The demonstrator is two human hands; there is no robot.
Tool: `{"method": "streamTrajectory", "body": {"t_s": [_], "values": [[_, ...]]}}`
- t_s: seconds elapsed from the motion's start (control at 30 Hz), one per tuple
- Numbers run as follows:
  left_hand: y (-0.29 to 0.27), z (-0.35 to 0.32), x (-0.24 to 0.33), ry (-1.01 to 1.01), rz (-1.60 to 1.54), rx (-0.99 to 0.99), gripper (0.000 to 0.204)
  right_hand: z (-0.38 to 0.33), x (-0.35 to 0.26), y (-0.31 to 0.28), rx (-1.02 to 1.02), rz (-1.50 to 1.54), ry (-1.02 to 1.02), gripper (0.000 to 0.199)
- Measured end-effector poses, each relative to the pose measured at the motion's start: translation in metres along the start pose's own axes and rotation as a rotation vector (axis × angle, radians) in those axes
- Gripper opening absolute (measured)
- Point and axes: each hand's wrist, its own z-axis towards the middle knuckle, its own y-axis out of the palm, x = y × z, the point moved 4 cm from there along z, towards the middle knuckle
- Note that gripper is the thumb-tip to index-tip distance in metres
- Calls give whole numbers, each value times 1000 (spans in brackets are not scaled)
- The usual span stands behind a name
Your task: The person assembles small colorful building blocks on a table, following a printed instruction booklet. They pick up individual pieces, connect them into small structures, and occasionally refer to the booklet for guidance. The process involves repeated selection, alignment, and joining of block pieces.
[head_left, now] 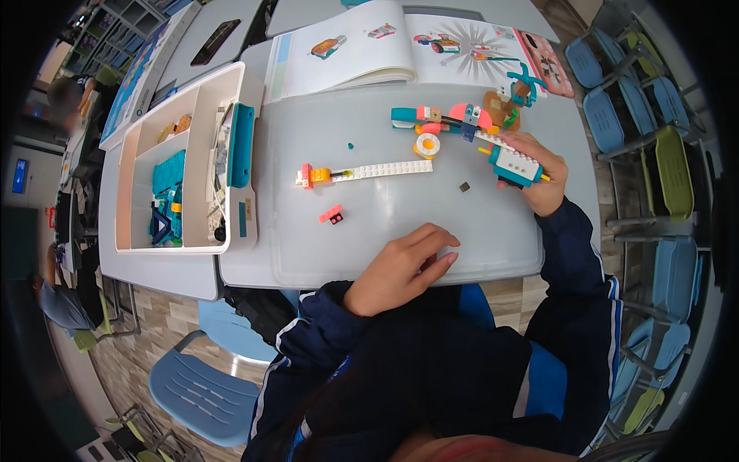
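Observation:
My right hand (pixel 545 171) is closed around the white and teal block of a building-brick model (pixel 517 164). Joined or close to that block are a coral piece with two eyes (pixel 471 117), a teal-ended arm (pixel 404 118) and a white and yellow wheel (pixel 427 145). Over the near edge of the translucent tray (pixel 308 254), my left hand (pixel 404 266) hovers or rests with loosely bent fingers, thumb apart, and nothing visible in it. Farther off lies a long white studded beam (pixel 385 170) with orange and coral bricks at its left end. A small coral and black piece (pixel 332 215) lies below it.
A divided white box (pixel 248 208) of bricks stands left. An open instruction booklet (pixel 346 46) lies at the back, beside a patterned phone case (pixel 545 61). A palm-tree model (pixel 525 86) stands far right. One dark piece (pixel 464 186) and a teal bit (pixel 350 145) lie loose.

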Motion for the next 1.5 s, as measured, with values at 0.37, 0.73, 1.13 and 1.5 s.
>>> {"method": "streamTrajectory", "body": {"t_s": [0.37,0.73,1.13,1.5], "values": [[1,-2,0,19,15,28,17,1,-11,1,-42,-163,-123,66],[1,-2,0,6,25,31,18,-1,-10,-2,-4,-188,-56,65],[-4,-3,-6,-56,-418,263,75,1,-25,4,-235,-214,-377,48],[-9,-9,-11,89,-306,219,48,-10,-52,30,-546,-151,-557,38]]}}
